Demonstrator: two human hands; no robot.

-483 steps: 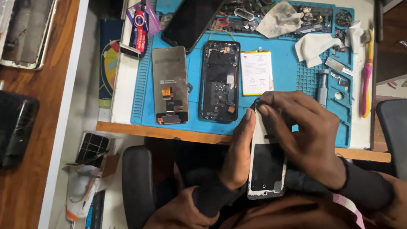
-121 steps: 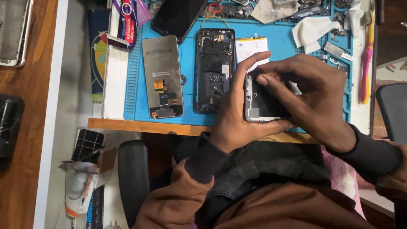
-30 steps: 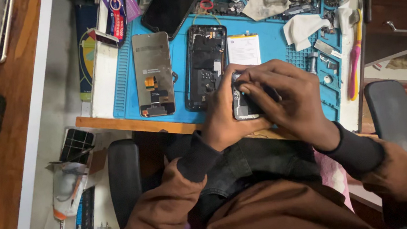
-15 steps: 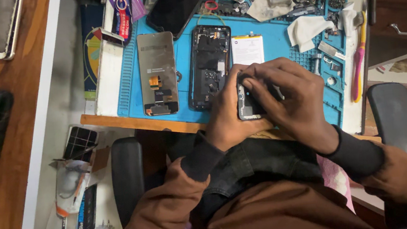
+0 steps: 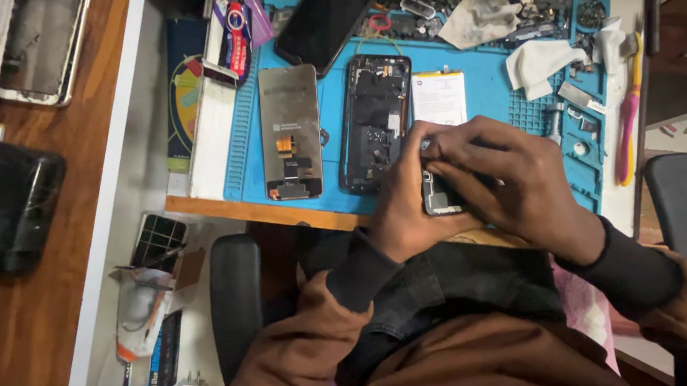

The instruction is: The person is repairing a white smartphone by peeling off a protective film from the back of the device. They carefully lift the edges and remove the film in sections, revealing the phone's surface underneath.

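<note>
The table (image 5: 189,162) fills the upper half of the frame, white with a wooden front edge, and a blue work mat (image 5: 484,79) covers most of it. On the mat, from left of centre toward the middle, lie a grey screen panel (image 5: 291,131) with its back up, an opened black phone body (image 5: 376,123) and a white battery (image 5: 438,98), all three with their long axes running up and down the frame, side by side. A dark phone (image 5: 332,14) lies tilted at the top centre, crumpled white cloths (image 5: 479,19) sit at the upper right, and a pink and yellow tool (image 5: 627,119) lies along the mat's right edge.

Just below the battery, at the mat's lower edge right of centre, both hands meet over a small phone part (image 5: 438,195). The left hand (image 5: 407,204) cups it from the left and beneath, its grip closed on it. The right hand (image 5: 518,176) comes in from the right and covers the part from above, with its fingertips (image 5: 438,144) pressed at the part's upper end; its grip is closed on the part too. Only the part's lower left strip shows between the hands, so its outline is mostly hidden, though its long axis seems to run up and down the frame. Both hands touch it; the left carries it and the right works on top.
</note>
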